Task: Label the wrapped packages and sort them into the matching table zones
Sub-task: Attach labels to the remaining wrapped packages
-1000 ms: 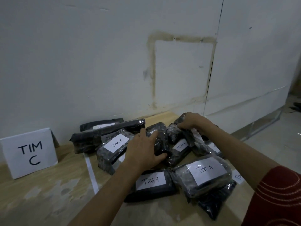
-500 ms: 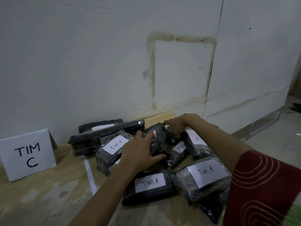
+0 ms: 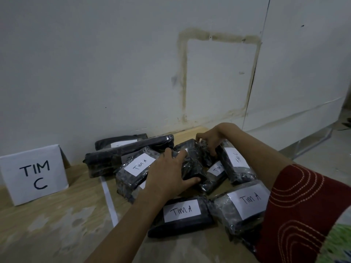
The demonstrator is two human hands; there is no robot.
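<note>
Middle package (image 3: 191,164) sits in the pile right of the TIM C sign (image 3: 34,173). Left hand (image 3: 167,175) grips its near end. Right hand (image 3: 210,139) has set down the lifted package (image 3: 235,162) farther right and now curls on the middle package's far end. Likely tidying the pile.

The scene is dim and grey-blue under soft, even light with only weak shadows, small glints shine on the plastic of the packages (image 3: 133,173), the wall (image 3: 114,63) seams bend near the wide-angle edges, and the sleeve (image 3: 296,209) looks soft at the lower right corner.
</note>
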